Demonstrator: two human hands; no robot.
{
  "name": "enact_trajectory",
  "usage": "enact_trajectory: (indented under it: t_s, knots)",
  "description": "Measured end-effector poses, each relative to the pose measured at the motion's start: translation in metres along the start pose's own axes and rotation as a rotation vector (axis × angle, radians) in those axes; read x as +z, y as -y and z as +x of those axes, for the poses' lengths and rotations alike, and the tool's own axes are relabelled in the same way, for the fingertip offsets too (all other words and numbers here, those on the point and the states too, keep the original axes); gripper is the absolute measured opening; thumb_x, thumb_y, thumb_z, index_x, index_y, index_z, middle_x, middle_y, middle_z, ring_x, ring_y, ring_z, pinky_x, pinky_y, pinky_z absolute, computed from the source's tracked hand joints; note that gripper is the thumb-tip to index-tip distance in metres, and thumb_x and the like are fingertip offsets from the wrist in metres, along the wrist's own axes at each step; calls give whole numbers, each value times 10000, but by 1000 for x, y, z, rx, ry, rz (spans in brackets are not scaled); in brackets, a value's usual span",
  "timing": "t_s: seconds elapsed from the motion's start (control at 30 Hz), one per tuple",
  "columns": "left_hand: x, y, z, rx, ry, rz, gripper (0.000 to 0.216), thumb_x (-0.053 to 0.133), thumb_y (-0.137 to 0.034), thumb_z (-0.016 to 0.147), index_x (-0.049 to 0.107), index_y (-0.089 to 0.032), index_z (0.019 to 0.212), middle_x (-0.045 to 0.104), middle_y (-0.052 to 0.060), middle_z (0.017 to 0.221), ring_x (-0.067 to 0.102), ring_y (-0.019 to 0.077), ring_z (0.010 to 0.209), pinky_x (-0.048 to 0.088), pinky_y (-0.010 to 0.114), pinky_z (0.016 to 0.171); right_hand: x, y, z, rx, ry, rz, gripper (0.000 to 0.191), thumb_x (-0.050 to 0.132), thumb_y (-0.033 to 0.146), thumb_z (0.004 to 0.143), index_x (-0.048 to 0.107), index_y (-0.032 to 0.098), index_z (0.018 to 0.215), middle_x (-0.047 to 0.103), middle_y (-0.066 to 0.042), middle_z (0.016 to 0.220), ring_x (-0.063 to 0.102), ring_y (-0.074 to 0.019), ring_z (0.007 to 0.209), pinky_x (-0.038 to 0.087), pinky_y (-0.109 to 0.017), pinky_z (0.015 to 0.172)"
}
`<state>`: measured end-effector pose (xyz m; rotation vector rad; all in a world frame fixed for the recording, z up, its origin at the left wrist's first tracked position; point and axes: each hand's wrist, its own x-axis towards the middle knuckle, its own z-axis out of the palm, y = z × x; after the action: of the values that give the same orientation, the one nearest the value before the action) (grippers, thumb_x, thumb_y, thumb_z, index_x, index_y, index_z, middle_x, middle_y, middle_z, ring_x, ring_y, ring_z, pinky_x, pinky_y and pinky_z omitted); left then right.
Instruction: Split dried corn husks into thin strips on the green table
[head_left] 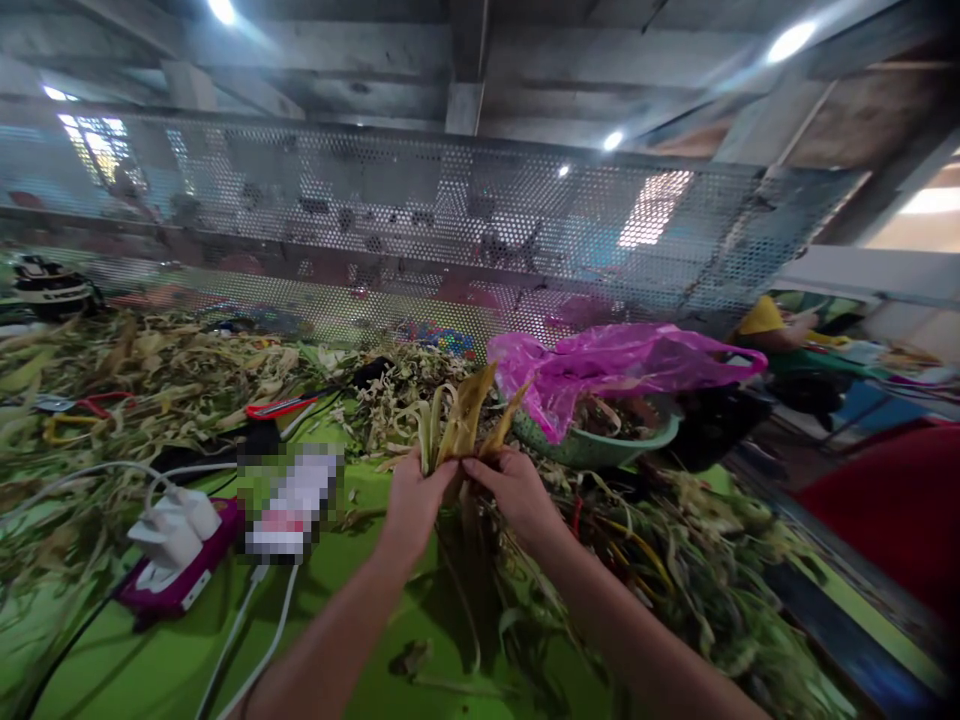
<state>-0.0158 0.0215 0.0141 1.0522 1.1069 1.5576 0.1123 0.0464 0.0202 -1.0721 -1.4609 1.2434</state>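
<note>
Both hands meet at the middle of the view, above the green tabletop. My left hand is closed on a small bunch of dried leaves, thumb pressed against the stems. Beside it, my right hand pinches a yellowish-brown leaf of the same kind, its thumb almost touching the left one. Long withered strands hang below the hands. Just beyond the right hand stands a green basin with dry plant scraps inside, partly covered by a pink plastic bag.
Heaps of withered leaves lie left and right. A purple power strip with white chargers and cables sits left, near a pixelated phone-like object. A red-handled cutter lies farther back. A perforated metal screen rises behind.
</note>
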Motion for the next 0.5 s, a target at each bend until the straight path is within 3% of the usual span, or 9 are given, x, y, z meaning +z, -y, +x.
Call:
enact_trajectory:
  t_s: [0.33,0.5]
  knots:
    - [-2,2,2,33,28,27,240,639,-184,670,698,-159,901,738,51,915,661,200,849,496,302,804,-3,-3,0,-37,-22,-69,275,691,407,667,681,152,771,659,-20,643,574,-167,575,460,-271,553]
    - [-3,4,2,53,35,93,216,617,-175,670,693,-155,870,735,37,843,656,198,792,492,296,763,-3,-1,-2,-78,-18,-23,248,682,394,676,676,167,777,675,-26,694,602,-184,653,489,-290,630]
